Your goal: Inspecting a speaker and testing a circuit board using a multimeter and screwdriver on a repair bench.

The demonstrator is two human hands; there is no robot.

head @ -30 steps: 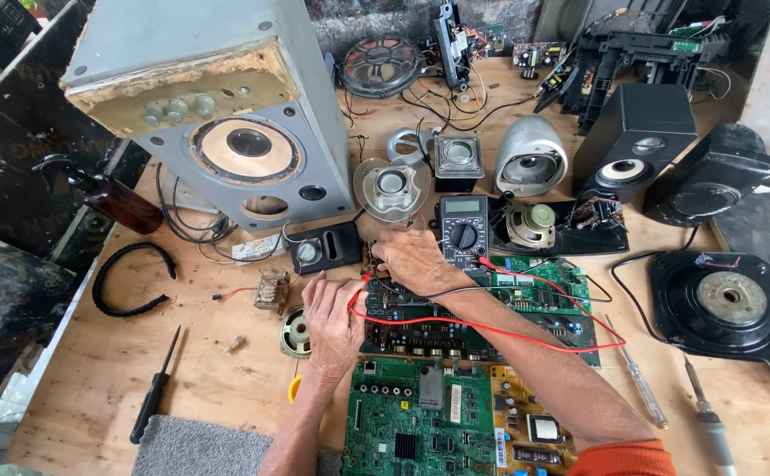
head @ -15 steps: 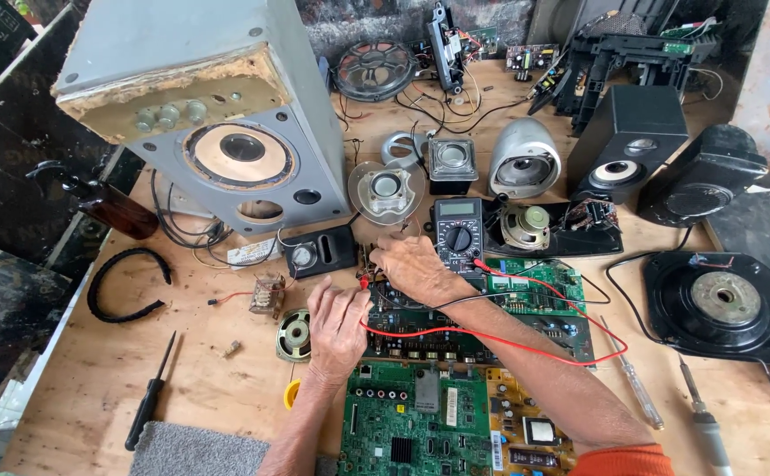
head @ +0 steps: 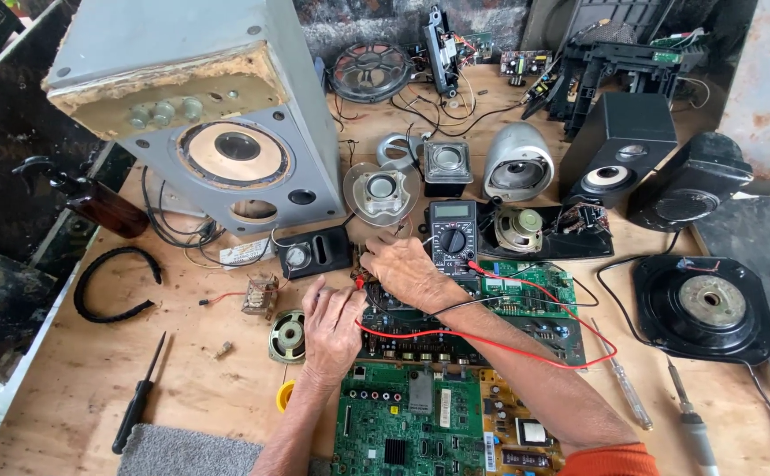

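The dark circuit board (head: 455, 322) lies mid-worktop, just in front of the multimeter (head: 452, 236). Since a second ago my hands have barely shifted, so probing carries on at the board's left end. My left hand (head: 332, 322) and right hand (head: 402, 269) each pinch a probe; the red lead (head: 526, 353) loops across the board.
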